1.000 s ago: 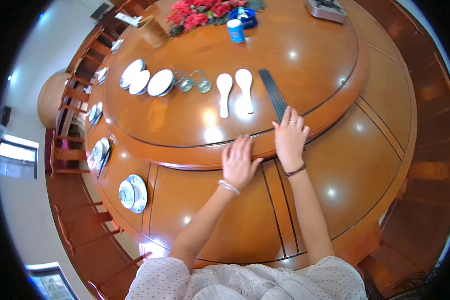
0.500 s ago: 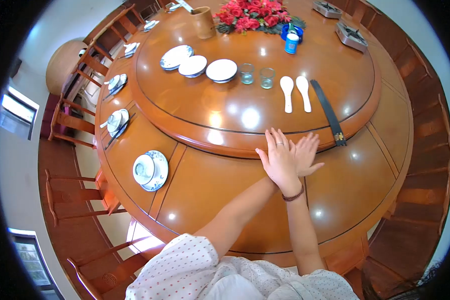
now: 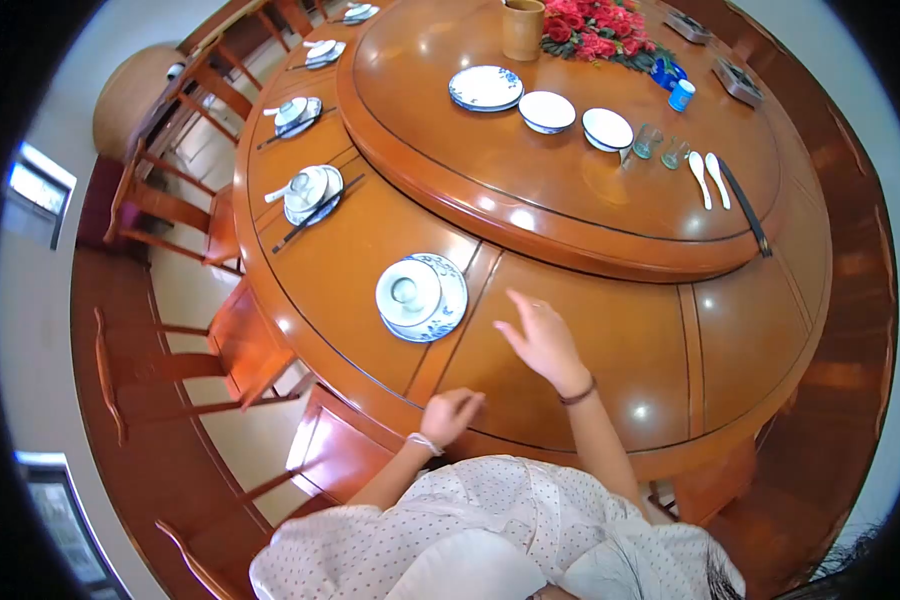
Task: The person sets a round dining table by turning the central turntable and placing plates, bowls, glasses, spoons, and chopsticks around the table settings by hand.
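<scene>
My right hand [image 3: 545, 345] is over the table with its fingers spread and nothing in it. Just right of it and below the nearest place setting, its thumb points toward a blue-patterned plate [image 3: 452, 290]. On that plate sits a white bowl [image 3: 390, 290] with a clear glass [image 3: 404, 291] in it. My left hand [image 3: 450, 415] is at the table's near edge, below the plate, its fingers loosely curled and empty. Neither hand touches the dishes.
The raised turntable [image 3: 610, 215] holds plates [image 3: 485, 87], bowls [image 3: 547, 110], glasses, two white spoons [image 3: 700, 178], black chopsticks [image 3: 745, 205], red flowers [image 3: 605, 30] and a blue can [image 3: 681, 95]. Other settings [image 3: 313, 190] line the left rim. Wooden chairs [image 3: 170, 210] surround the table.
Both hands have left the turntable edge and moved down toward me; they were crossed and are now apart. The view has swung left, bringing the plate and bowl nearer. The turntable items appear farther right.
</scene>
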Tool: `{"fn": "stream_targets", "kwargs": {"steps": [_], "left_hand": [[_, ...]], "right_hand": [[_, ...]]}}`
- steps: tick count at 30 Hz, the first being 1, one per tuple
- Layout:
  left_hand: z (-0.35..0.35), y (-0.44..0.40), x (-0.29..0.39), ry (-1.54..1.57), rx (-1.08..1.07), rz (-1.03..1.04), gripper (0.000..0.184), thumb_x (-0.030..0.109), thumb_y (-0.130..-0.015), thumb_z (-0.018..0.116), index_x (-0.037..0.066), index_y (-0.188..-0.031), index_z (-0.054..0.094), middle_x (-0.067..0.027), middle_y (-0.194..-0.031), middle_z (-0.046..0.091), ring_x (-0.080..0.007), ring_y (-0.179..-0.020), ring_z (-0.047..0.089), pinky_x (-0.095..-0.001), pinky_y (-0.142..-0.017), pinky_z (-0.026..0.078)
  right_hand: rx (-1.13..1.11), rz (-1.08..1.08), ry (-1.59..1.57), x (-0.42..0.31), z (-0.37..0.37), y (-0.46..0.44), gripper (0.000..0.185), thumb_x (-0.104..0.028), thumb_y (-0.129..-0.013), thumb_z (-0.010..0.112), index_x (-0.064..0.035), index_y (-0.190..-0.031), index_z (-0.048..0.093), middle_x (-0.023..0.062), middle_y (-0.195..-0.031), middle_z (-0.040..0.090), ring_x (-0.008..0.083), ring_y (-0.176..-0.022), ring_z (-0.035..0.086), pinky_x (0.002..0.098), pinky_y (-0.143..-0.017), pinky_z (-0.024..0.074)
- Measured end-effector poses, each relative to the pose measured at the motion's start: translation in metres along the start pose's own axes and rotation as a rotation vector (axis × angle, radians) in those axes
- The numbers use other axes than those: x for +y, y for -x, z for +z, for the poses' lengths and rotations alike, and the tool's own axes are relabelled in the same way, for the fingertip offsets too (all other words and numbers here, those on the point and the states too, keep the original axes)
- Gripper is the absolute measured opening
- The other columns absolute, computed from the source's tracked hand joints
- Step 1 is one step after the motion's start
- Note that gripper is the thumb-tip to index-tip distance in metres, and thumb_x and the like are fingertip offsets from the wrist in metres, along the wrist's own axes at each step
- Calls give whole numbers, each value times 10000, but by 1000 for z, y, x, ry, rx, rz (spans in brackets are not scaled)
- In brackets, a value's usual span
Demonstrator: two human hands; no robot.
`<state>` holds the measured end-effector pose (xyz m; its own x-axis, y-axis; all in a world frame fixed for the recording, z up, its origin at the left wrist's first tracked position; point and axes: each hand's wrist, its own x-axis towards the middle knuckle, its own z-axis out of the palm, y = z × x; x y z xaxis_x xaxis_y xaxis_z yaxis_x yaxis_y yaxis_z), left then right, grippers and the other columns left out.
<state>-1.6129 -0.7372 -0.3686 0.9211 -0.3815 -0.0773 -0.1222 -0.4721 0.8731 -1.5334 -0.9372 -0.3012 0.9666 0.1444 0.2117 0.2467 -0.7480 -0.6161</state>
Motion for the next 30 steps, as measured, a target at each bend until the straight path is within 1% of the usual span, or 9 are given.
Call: {"fn": "stream_targets", "kwargs": {"steps": [1, 3, 7, 10, 14, 21, 25, 27, 30], "left_hand": [[-24, 2, -19, -34, 102, -66, 226, 218, -844, 548, 19, -774, 630, -149, -715, 618, -286, -618, 599, -349, -576, 465], [-67, -6, -39, 85, 310, -127, 217, 165, -871, 538, -30, -809, 608, -69, -682, 626, -91, -635, 570, -243, -564, 447], [-121, -47, -77, 406, 429, -276, 407, 285, -897, 481, 8, -1172, 365, -153, -818, 618, -168, -609, 607, -245, -489, 486], [-137, -78, -82, 519, 335, -450, 515, 306, -897, 470, 14, -1247, 231, -161, -767, 613, -205, -562, 616, -273, -427, 487], [-138, -104, -100, 567, 159, -516, 484, 333, -906, 413, 43, -1254, 242, -209, -807, 603, -271, -561, 630, -314, -402, 511], [-120, -118, -120, 654, 29, -464, 400, 242, -915, 378, 28, -1233, 261, -213, -795, 600, -272, -528, 626, -302, -371, 514], [-117, -121, -125, 693, 85, -405, 404, 126, -893, 349, 8, -1257, 219, -267, -869, 558, -290, -496, 612, -329, -352, 507], [-113, -122, -122, 657, 95, -370, 404, 95, -882, 341, -3, -1255, 220, -268, -879, 553, -279, -474, 604, -322, -345, 503], [-106, -112, -83, 568, 284, -238, 320, 90, -876, 351, -24, -1169, 292, -214, -732, 570, -237, -404, 570, -281, -313, 464]], "right_hand": [[-18, -25, 0, -21, 16, -14, 447, -256, -788, 590, -2, -1135, 468, 189, -1000, 582, 333, -928, 548, 430, -757, 452], [-120, -4, -75, -56, 46, -40, 464, -222, -747, 617, -43, -1150, 471, 196, -1037, 564, 332, -923, 550, 418, -734, 464], [-76, -285, 348, -74, 131, -78, 344, -182, -765, 546, -132, -1106, 532, 173, -1110, 519, 308, -927, 538, 404, -676, 472], [-165, -308, 557, -82, 161, -95, 253, -193, -787, 507, -122, -1011, 602, 137, -1056, 533, 273, -933, 512, 387, -646, 460], [-293, -262, 771, -86, 178, -113, 160, -202, -743, 542, -117, -799, 666, 83, -959, 551, 221, -873, 511, 336, -616, 431], [-364, -485, 996, -88, 162, -119, 142, -187, -734, 547, -114, -748, 668, -4, -839, 603, 181, -870, 500, 333, -679, 408], [-64, -211, 628, -75, 136, -106, 209, -191, -684, 601, -87, -862, 636, 31, -816, 611, 227, -862, 539, 372, -725, 417], [-181, -75, 473, -67, 103, -94, 363, -208, -660, 670, -56, -975, 571, 96, -866, 611, 285, -899, 551, 386, -781, 424], [-88, 105, -521, -40, 71, -70, 483, -188, -753, 682, -40, -1139, 431, 155, -1064, 548, 255, -1046, 517, 348, -854, 430]]}}
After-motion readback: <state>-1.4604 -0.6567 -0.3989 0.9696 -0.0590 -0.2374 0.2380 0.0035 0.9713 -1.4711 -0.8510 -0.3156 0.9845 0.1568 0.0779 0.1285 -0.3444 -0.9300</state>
